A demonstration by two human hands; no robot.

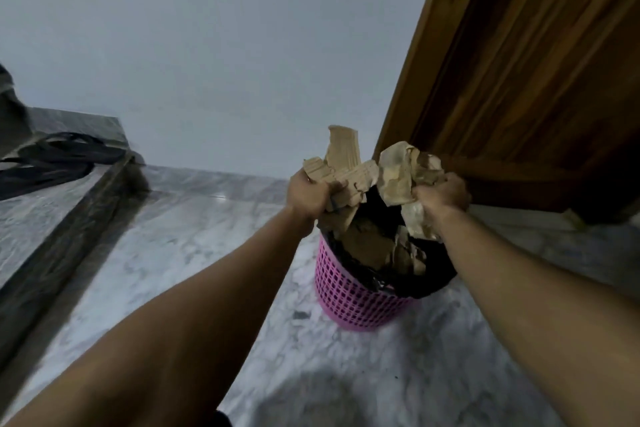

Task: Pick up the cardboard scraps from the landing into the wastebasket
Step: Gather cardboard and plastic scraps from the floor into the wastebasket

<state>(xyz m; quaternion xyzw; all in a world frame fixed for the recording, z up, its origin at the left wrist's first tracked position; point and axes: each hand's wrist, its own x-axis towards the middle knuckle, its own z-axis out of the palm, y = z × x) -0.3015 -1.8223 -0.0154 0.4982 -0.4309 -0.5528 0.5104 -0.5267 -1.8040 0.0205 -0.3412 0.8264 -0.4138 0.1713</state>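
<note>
Both arms reach forward over a pink wastebasket (349, 298) standing on a grey marble floor (207, 253). The left hand (309, 191) grips a bundle of flat cardboard scraps (341, 163) above the basket's far rim; its fingers curl round the bundle, their tips hidden behind the card. The right hand (445, 191) clutches a wad of crumpled cardboard (403, 177), fingers closed into the creases, with a lower flap hanging beside the wrist. More brown scraps (377, 246) already lie inside the basket, on a black liner (433, 274) that folds over the rim. The basket's right side and base are partly covered by the right forearm. A wooden door (519, 80) stands just behind the basket at right, cut off by the frame edge. At left, a raised marble step (52, 204) carries a dark, strap-like object (52, 163), too blurred to identify. A small dark speck (300, 315) lies on the floor near the basket's base.
</note>
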